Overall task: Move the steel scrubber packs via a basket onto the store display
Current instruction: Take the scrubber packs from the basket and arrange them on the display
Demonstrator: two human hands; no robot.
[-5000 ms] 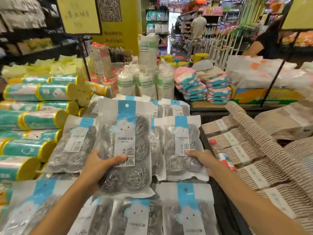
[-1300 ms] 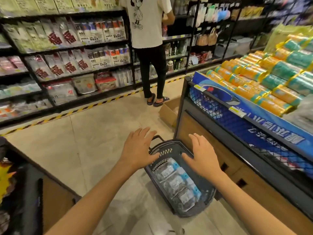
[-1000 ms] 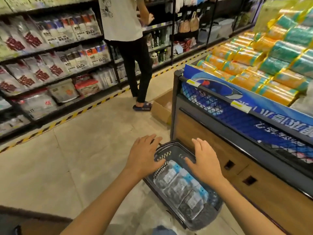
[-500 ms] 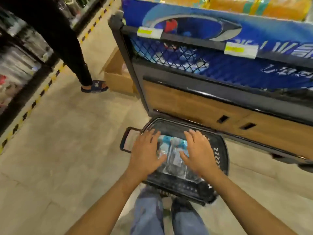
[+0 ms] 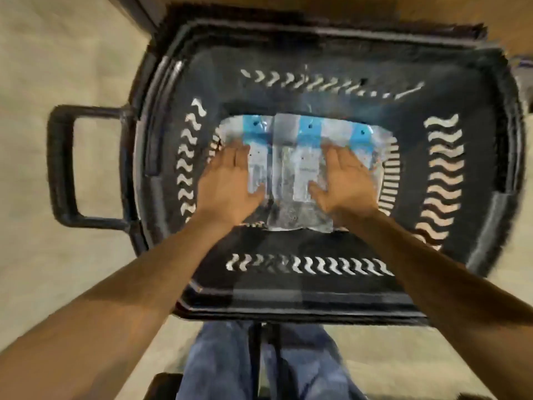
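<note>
I look straight down into a black plastic basket [image 5: 473,157] standing on the floor. Several steel scrubber packs [image 5: 294,168], clear bags with blue-and-white labels, lie flat on its bottom. My left hand [image 5: 227,186] rests on the left side of the packs with fingers spread. On the right side of the packs lies my right hand [image 5: 346,183], fingers also apart. The middle pack shows between the two hands. Neither hand has closed around a pack.
The basket's loop handle [image 5: 62,166] sticks out to the left over the beige tiled floor [image 5: 57,53]. The wooden base of the display stand [image 5: 432,13] runs along the top edge. My legs in blue jeans [image 5: 259,365] are below the basket.
I have bent down from standing by the display. The view swung from the aisle to straight over the basket. Both hands dropped from above the rim onto the packs inside.
</note>
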